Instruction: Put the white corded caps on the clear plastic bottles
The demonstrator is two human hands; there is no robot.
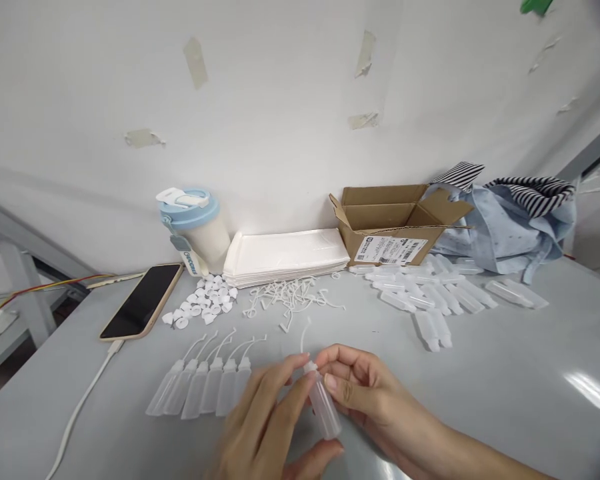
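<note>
Between my hands is a small translucent plastic bottle (325, 408), tilted, with a thin white tube rising from its neck. My left hand (267, 420) is closed on it, fingertips at the neck and thumb near the base. The fingers of my right hand (363, 387) pinch the upper part of the bottle from the other side. Left of my hands, several similar bottles (195, 390) with bent tubes lie in a row, the last partly hidden behind my left hand. Loose white tubes (293, 297) lie just beyond my hands.
White caps (203, 301) lie near a phone (143, 301) with a cable (87, 400). Behind stand a cup (195, 227), stacked white envelopes (290, 253) and an opened cardboard box (390, 220). Bottles without tubes (430, 287) are piled at right, beside blue fabric (505, 230).
</note>
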